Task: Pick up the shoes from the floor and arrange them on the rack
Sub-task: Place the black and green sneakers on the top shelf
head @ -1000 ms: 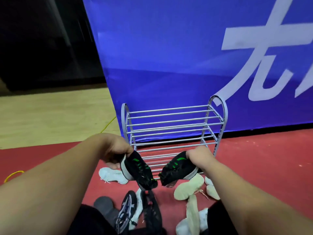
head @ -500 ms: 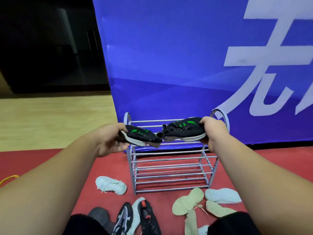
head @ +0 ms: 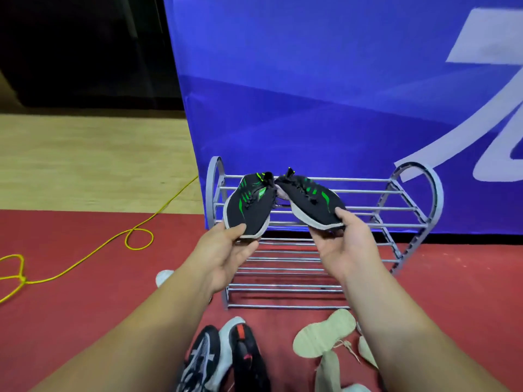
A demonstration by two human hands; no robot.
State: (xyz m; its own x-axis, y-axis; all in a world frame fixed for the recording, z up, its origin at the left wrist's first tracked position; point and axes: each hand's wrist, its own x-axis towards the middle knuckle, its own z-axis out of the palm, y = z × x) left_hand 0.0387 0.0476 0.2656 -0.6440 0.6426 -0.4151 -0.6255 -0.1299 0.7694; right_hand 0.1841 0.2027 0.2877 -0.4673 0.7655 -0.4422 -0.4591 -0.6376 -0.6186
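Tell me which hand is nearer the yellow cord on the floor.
Left. The left hand, pinching one black-and-green shoe, is to the right of the yellow cord; the right hand, holding the other shoe, is farther right, in front of the rack.

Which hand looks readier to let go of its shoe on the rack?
Probably the left hand: the left shoe lies sole-down, nearly flat over the rack's top bars. The right shoe, held by the right hand, is tipped sideways, pale sole edge showing, so it needs levelling first.
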